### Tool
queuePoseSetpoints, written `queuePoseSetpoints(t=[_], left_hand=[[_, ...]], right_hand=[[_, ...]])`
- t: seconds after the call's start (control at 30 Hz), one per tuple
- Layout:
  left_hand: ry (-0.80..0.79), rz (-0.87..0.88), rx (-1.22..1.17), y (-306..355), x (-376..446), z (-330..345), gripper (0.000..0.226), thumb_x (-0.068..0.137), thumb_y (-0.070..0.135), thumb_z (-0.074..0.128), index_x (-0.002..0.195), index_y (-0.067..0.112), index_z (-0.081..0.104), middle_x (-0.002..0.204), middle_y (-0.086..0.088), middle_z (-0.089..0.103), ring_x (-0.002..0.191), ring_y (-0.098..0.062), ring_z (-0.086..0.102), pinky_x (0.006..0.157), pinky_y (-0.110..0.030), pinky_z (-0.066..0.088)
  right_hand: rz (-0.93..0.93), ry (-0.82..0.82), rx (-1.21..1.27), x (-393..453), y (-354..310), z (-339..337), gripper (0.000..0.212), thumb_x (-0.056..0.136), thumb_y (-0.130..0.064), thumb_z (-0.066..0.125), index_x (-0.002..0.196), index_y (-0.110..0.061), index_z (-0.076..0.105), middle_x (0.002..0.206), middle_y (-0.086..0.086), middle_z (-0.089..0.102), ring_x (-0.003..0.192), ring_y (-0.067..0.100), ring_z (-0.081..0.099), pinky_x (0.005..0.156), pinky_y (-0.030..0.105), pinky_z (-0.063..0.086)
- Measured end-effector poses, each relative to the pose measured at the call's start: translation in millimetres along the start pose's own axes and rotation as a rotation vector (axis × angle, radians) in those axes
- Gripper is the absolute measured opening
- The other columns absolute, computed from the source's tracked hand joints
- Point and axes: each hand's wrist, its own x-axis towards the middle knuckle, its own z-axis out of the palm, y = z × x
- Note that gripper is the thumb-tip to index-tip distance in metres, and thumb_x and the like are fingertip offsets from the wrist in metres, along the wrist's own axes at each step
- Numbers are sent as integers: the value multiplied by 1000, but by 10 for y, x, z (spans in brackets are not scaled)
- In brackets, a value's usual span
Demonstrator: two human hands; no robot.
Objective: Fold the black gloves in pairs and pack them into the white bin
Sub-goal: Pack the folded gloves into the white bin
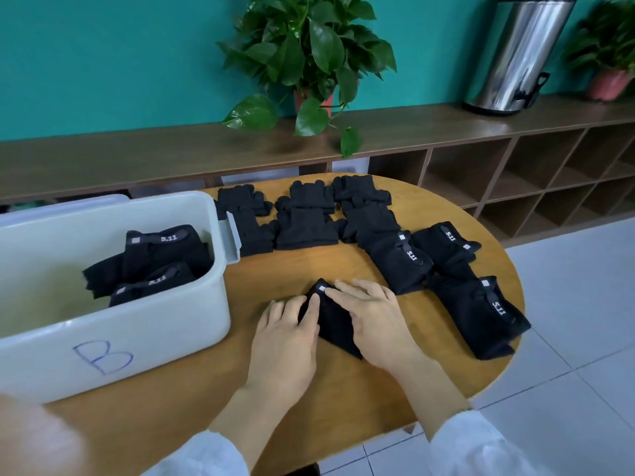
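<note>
Hands are pressing a folded pair [335, 324] flat on the surface [309, 400], just beside the bin [144, 324]: left hand [285, 341] and right hand [374, 321] are lying with fingers [347, 292] straight, clamping nothing. Lifting too loosely is risking the fold springing open; unfolded gloves [302, 218] are waiting behind.
</note>
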Motion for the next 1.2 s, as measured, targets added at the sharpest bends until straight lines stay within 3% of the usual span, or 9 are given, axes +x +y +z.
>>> queuePoseSetpoints(t=[0.2,0.37,0.43,0.5,0.63,0.8,0.93,1.03,1.2], left_hand=[[48,-7,40,26,-365,-177,49,76,12,80,123,10,68,96,-4,65,82,-26,61,77,-41,55],[75,-48,-103,15,-556,-305,44,86,17,70,129,13,63,97,-3,61,81,-23,58,72,-38,52],[60,-135,-197,11,-515,-397,43,94,25,55,136,16,56,112,-7,61,97,-26,59,80,-41,52],[-19,-264,-292,7,-396,-467,48,101,32,43,147,23,41,136,-7,53,125,-25,47,100,-38,45],[-247,-336,-341,83,-259,-518,54,104,37,35,155,32,17,148,1,46,138,-24,35,107,-34,36],[-255,-353,-368,154,-227,-474,58,102,30,44,155,33,19,125,-1,58,121,-20,46,95,-35,47],[-256,-424,-558,145,-253,-468,59,101,19,50,153,33,25,146,2,47,133,-17,42,101,-26,38],[-235,-434,-618,143,-282,-455,60,100,13,50,152,33,27,148,1,46,136,-17,41,94,-17,31],[-196,-438,-653,136,-311,-461,59,99,10,51,150,32,31,145,2,48,133,-15,43,91,-14,30]], right_hand=[[-17,-88,64,-157,-188,-41,68,90,9,42,141,-34,48,151,-14,40,140,8,24,108,25,18],[47,-48,234,-329,-339,-79,64,93,9,41,142,-31,47,155,-11,32,144,4,16,109,19,8],[180,96,358,-428,-337,-137,56,95,3,46,143,-27,47,152,-9,37,142,5,22,112,19,14],[349,208,356,-508,-297,-157,48,97,-9,53,142,-24,48,144,-5,49,135,11,38,113,28,32],[509,60,210,-569,-386,-139,51,96,-32,57,145,-25,43,123,-2,61,114,18,53,93,36,50],[523,33,174,-467,-528,-118,56,97,-22,56,149,-20,35,134,0,55,122,20,46,94,31,45],[563,31,231,-455,-586,-102,59,96,-13,56,150,-18,33,141,2,50,130,21,44,101,32,43],[578,55,313,-476,-602,-68,60,94,-10,57,150,-16,35,144,2,49,135,19,41,107,31,39],[617,94,442,-522,-656,-81,55,92,-3,59,144,-15,44,132,2,58,126,17,50,94,21,42]])
